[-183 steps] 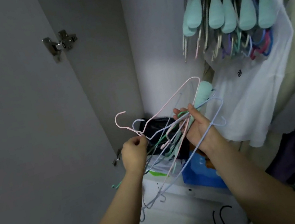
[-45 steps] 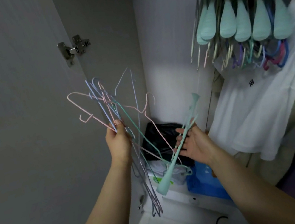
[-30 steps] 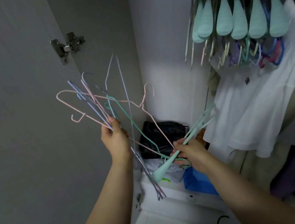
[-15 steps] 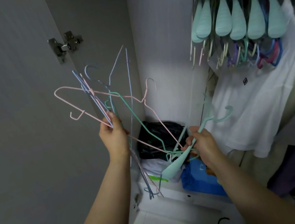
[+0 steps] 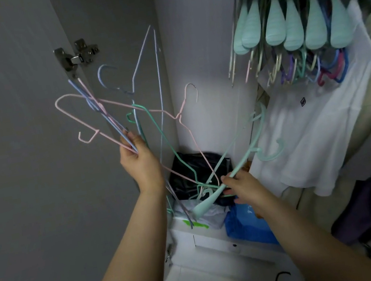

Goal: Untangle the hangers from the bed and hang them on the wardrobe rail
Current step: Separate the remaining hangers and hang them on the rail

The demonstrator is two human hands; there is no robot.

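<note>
My left hand (image 5: pixel 141 163) grips a tangled bundle of thin wire hangers (image 5: pixel 124 106), pink, blue and green, fanned upward in front of the open wardrobe. My right hand (image 5: pixel 243 186) holds a thick mint plastic hanger (image 5: pixel 245 162) by its lower arm; its hook (image 5: pixel 272 152) curls out to the right, and its wide end points down-left. A thin green wire hanger still loops around it near my right fingers. Along the top right, many mint and coloured hangers (image 5: pixel 293 29) hang in a row; the rail itself is out of view.
The grey wardrobe door (image 5: pixel 21 157) with a metal hinge (image 5: pixel 76 55) stands open on the left. A white t-shirt (image 5: pixel 321 131) hangs at right. On the wardrobe floor lie a black bag (image 5: pixel 194 168), a blue bag (image 5: pixel 244 226) and a white box (image 5: pixel 197 240).
My right hand has drawn the mint hanger down and right, turning its hook outward, while my left hand keeps the wire bundle raised. The two lots are further apart than a second ago.
</note>
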